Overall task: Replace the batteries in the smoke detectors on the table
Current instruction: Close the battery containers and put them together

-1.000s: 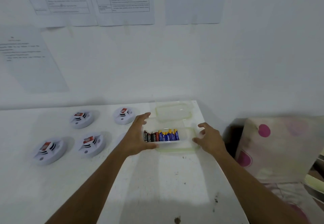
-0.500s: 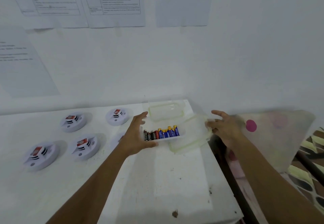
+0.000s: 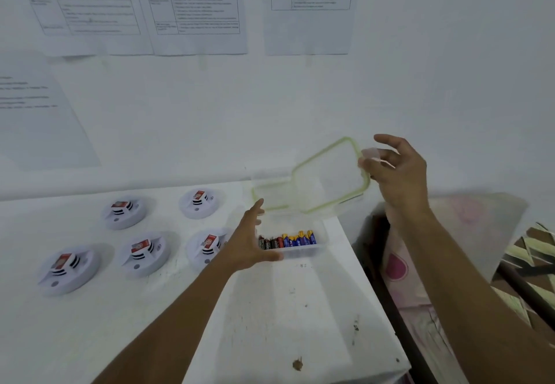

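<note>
Several white round smoke detectors (image 3: 144, 253) with red labels lie on the left half of the white table (image 3: 270, 308). A clear plastic box (image 3: 303, 250) near the table's right edge holds a row of batteries (image 3: 288, 240). My left hand (image 3: 249, 241) grips the box's left end, thumb along its front. My right hand (image 3: 396, 173) pinches the edge of the box's clear green-rimmed lid (image 3: 330, 176), held tilted in the air above and behind the box.
A second clear green-rimmed container (image 3: 270, 196) sits behind the box against the wall. Printed sheets (image 3: 198, 8) hang on the wall. Right of the table's edge lies a pink-dotted cushion (image 3: 399, 263) and patterned fabric (image 3: 534, 251).
My right hand has taken the lid off the battery box and raised it up and to the right. My left hand has stayed on the box.
</note>
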A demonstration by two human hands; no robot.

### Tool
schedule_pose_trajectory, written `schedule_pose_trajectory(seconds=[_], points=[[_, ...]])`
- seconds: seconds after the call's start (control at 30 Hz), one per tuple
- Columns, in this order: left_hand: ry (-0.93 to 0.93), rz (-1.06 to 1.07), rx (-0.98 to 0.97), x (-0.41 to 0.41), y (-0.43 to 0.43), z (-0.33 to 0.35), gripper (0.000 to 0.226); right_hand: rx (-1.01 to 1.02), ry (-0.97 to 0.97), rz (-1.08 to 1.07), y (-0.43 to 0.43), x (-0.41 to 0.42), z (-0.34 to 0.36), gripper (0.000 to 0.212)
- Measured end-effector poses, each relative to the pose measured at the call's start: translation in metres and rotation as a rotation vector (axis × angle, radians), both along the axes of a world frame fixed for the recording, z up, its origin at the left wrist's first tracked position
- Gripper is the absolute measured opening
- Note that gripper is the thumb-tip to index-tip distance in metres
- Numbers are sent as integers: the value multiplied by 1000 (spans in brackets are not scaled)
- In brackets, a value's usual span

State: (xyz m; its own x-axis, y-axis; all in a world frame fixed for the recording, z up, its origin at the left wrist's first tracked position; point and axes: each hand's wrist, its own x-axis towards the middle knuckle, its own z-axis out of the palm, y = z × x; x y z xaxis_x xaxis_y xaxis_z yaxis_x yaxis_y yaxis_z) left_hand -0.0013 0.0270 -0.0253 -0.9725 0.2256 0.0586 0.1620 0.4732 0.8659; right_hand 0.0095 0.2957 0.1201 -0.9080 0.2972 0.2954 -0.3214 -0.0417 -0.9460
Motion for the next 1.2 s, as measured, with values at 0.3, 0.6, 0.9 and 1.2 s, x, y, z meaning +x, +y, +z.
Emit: schedule_pose_trajectory(seconds=[0.3,0.6,0.9,1.2], points=[[-86,264,678,6,-16,35,66,-207,-144,147,-25,-15,-47,38],[63,341,573,-3,-29,59,38,180,-119,176,-18,-36,-61,30],[145,306,377,11,-27,31,33,441,-59,174,-5,-32,-115,26],[338,246,119,13,-17,-10,31,466,-158,119,-7,-24,-143,28]])
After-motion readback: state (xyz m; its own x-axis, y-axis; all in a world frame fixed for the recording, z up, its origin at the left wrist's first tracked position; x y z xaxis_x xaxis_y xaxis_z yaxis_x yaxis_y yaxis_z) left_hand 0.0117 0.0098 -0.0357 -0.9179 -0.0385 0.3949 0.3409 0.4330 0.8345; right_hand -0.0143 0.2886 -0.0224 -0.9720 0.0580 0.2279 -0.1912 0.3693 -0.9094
